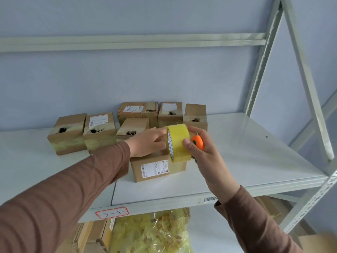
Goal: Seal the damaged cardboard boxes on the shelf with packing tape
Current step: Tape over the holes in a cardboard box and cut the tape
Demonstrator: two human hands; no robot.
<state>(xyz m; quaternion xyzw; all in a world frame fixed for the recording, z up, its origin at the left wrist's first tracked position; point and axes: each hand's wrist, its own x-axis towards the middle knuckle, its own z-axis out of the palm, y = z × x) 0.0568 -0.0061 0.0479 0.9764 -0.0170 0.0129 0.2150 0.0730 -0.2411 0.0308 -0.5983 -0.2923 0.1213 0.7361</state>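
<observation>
Two hands meet over the nearest cardboard box [156,168], which sits close to the front lip of the grey metal shelf [237,161], shipping label facing out. Right hand [202,150] has its fingers curled round a roll of yellow packing tape [179,142], held upright just above the box's top right corner, with a small orange cutter [198,142] tucked into the same palm. Left hand [148,142] lies on the box top, fingers reaching to the tape roll; can't tell if they're pinching the tape end or just touching. Both sleeves are ribbed brown knit.

Plenty of bare, smooth shelf to the right of the box, out to the perforated corner post [259,70]. Farther back, six more brown boxes [99,132] crowd together near the pale wall, each with a ragged dark hole torn in it and glossy tape bands. Below the shelf edge sits a crinkly bag of yellowish stuff [155,232].
</observation>
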